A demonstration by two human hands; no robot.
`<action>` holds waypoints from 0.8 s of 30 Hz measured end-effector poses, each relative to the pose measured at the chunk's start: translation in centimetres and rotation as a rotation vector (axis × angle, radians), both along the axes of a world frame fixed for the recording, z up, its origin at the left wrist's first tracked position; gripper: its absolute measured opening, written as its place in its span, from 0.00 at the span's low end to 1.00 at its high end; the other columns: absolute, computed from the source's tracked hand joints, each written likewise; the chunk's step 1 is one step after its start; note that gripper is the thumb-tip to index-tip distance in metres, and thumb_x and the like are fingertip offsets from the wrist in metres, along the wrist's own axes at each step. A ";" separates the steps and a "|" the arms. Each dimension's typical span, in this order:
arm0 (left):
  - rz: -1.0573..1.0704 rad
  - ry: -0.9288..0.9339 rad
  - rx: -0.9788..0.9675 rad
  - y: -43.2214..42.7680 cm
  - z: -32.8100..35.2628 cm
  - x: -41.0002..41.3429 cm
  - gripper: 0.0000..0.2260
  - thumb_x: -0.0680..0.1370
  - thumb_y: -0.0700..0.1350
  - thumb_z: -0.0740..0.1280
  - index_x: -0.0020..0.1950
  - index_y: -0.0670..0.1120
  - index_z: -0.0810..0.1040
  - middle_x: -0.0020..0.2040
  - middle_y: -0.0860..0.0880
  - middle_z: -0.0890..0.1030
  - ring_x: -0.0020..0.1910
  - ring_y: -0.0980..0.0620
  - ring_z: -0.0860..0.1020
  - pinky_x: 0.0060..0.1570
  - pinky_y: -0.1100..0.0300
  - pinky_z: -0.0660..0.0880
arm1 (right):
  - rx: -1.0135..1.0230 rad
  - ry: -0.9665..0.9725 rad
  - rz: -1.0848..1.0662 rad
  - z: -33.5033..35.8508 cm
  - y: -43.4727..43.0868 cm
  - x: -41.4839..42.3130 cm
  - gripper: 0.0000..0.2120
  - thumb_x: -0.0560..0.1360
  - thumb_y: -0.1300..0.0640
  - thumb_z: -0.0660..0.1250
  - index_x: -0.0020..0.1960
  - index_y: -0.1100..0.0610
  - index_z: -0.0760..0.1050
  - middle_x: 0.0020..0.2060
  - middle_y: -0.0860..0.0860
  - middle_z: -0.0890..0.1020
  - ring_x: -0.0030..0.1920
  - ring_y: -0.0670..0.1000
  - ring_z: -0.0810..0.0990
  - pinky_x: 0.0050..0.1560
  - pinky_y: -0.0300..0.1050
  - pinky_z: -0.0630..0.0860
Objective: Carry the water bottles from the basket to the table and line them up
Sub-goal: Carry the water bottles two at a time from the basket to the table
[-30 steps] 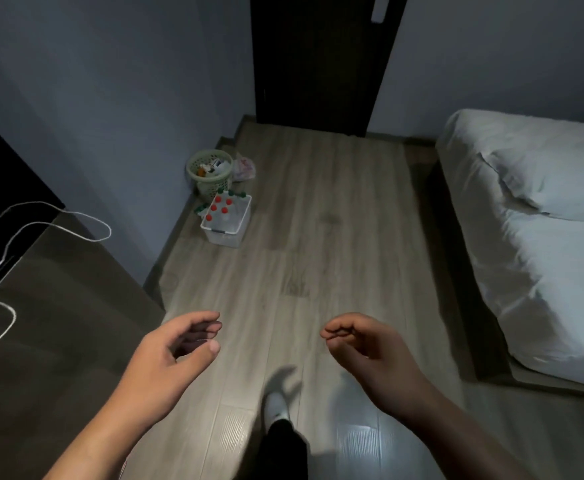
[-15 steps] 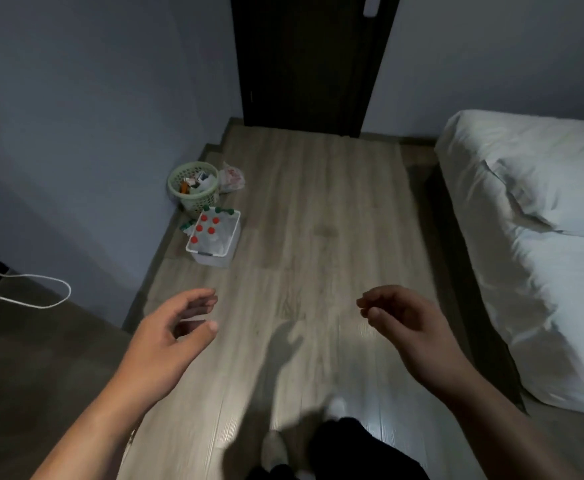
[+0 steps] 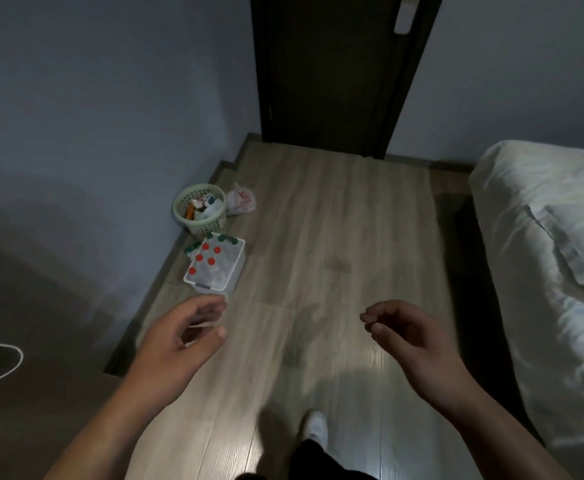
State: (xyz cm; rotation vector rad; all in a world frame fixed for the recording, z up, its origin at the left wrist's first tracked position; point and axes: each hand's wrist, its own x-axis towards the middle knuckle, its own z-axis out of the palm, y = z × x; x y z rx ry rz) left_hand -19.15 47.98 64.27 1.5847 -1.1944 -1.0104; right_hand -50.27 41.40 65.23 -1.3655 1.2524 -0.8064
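Observation:
A clear plastic basket (image 3: pixel 235 271) stands on the wooden floor by the left wall. Several water bottles (image 3: pixel 207 256) with red caps stand upright inside it, and a few with green caps line its far edge. My left hand (image 3: pixel 183 336) hovers just in front of the basket, fingers curled apart, holding nothing. My right hand (image 3: pixel 411 334) floats further right over the floor, fingers loosely curled and empty. The dark table (image 3: pixel 24 341) fills the lower left corner.
A green wastebasket (image 3: pixel 198 211) full of rubbish and a white plastic bag (image 3: pixel 242 200) sit behind the basket. A white cable (image 3: pixel 3 365) lies on the table. A bed (image 3: pixel 543 271) with white bedding runs along the right. A dark door (image 3: pixel 332 74) is ahead.
I have walked forward, so the basket sits closer and the table has slid out to the left. Both hands stay empty in front of me.

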 end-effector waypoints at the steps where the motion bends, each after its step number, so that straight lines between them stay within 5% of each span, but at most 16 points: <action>1: 0.015 0.004 -0.014 -1.1 0.2 -0.2 0.19 0.63 0.59 0.69 0.54 0.65 0.80 0.55 0.58 0.83 0.57 0.58 0.80 0.56 0.58 0.75 | -0.009 0.002 0.022 0.1 -1.5 0.0 0.06 0.75 0.65 0.69 0.47 0.56 0.82 0.44 0.51 0.84 0.46 0.55 0.82 0.46 0.45 0.77; 6: 0.094 0.012 -0.027 -4.3 0.3 0.2 0.17 0.64 0.57 0.70 0.52 0.64 0.81 0.55 0.55 0.84 0.56 0.57 0.81 0.55 0.67 0.77 | -0.024 -0.012 0.128 0.3 -8.0 1.8 0.04 0.75 0.64 0.70 0.47 0.57 0.81 0.43 0.56 0.83 0.46 0.60 0.80 0.45 0.46 0.76; 10: 0.169 0.023 0.021 -6.3 0.1 1.9 0.20 0.61 0.59 0.69 0.52 0.61 0.81 0.54 0.56 0.84 0.52 0.61 0.82 0.41 0.74 0.75 | -0.004 -0.069 0.172 -0.5 -11.9 4.6 0.07 0.74 0.66 0.71 0.45 0.55 0.82 0.45 0.55 0.84 0.47 0.54 0.83 0.51 0.49 0.77; 13: 0.211 0.028 0.041 -8.7 -0.7 3.6 0.20 0.61 0.59 0.70 0.52 0.60 0.81 0.53 0.53 0.85 0.51 0.60 0.82 0.36 0.74 0.74 | -0.007 -0.057 0.221 -1.4 -15.1 6.8 0.03 0.71 0.58 0.71 0.44 0.53 0.81 0.44 0.54 0.84 0.46 0.55 0.83 0.50 0.45 0.77; 18: 0.215 0.074 0.046 -15.6 -2.3 6.5 0.17 0.62 0.58 0.71 0.50 0.62 0.82 0.53 0.52 0.85 0.53 0.55 0.82 0.49 0.66 0.78 | 0.002 -0.016 0.250 -1.8 -22.1 10.6 0.03 0.73 0.63 0.71 0.45 0.56 0.82 0.44 0.53 0.84 0.45 0.53 0.82 0.49 0.45 0.78; 24: 0.230 0.104 -0.008 -26.1 -2.9 9.4 0.17 0.61 0.58 0.71 0.50 0.64 0.82 0.52 0.53 0.85 0.53 0.54 0.82 0.50 0.65 0.79 | -0.014 0.079 0.311 -0.5 -30.8 15.3 0.05 0.74 0.64 0.70 0.46 0.56 0.82 0.43 0.53 0.84 0.45 0.55 0.81 0.47 0.44 0.78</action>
